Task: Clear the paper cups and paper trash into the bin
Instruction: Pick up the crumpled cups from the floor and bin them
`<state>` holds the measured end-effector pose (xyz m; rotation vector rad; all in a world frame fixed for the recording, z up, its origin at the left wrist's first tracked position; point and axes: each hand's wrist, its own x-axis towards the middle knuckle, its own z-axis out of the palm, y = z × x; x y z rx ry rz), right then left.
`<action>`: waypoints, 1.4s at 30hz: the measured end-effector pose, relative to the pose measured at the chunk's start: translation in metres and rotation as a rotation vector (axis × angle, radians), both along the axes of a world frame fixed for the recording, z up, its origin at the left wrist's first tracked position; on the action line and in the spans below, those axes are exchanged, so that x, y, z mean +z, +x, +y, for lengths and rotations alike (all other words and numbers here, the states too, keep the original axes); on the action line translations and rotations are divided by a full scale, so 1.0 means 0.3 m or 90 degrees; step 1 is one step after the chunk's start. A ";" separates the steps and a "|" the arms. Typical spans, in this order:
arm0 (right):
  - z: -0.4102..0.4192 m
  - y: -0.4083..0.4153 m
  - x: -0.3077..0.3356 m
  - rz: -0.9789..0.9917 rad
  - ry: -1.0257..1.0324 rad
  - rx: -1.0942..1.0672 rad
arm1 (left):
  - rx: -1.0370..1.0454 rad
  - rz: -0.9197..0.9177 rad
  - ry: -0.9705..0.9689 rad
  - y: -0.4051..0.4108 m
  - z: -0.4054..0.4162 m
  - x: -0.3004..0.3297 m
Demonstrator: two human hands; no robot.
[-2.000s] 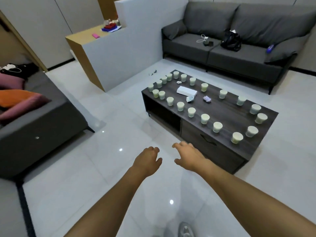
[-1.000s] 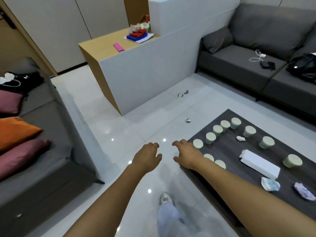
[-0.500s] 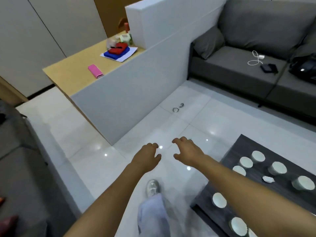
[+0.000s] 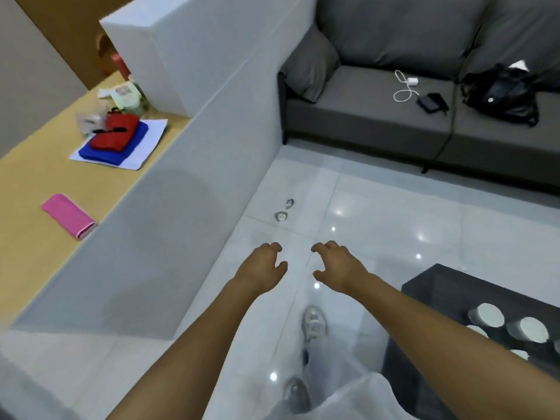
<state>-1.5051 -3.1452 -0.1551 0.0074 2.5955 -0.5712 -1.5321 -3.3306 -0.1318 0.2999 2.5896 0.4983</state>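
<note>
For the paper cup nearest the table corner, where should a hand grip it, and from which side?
Probably grip the cup around its side wall, just under the rim, coming from above. It stands upright with the mouth up, and a second cup stands close beside it, so a sideways reach could knock that one.

A single wide-angle view looks from the person's head, forward and steeply down over both outstretched forearms. The left hand (image 4: 262, 272) and right hand (image 4: 339, 268) sit near the middle of the frame, close to the lens, with the shoes (image 4: 313, 324) directly below on the glossy tiled floor (image 4: 394, 225). The far edge reaches a grey sofa (image 4: 378, 116) at upper right; a white partition (image 4: 194, 165) and wooden counter (image 4: 36, 189) fill the left. Only a corner of the dark coffee table (image 4: 439, 292) enters at near right (straight lines bow toward the edges). No second view exists to share any part.
</note>
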 end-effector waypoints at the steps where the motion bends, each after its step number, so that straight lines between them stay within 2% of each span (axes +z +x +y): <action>1: 0.010 -0.070 -0.017 -0.006 0.003 -0.007 | -0.012 -0.005 0.000 -0.082 0.011 -0.014; 13: 0.148 -1.045 -0.134 -0.041 -0.004 -0.078 | -0.019 -0.041 -0.012 -1.063 0.120 -0.132; 25: 0.189 -1.629 -0.292 -0.108 -0.020 -0.225 | -0.118 -0.151 -0.068 -1.747 0.143 -0.319; 30: 0.201 -1.788 -0.395 -0.146 -0.034 -0.273 | -0.129 -0.177 -0.096 -1.946 0.148 -0.437; 35: 0.232 -1.917 -0.520 -0.174 -0.062 -0.295 | -0.120 -0.252 -0.114 -2.038 0.157 -0.590; 42: 0.286 -2.094 -0.896 -0.182 -0.086 -0.283 | -0.064 -0.283 -0.115 -2.138 0.193 -0.981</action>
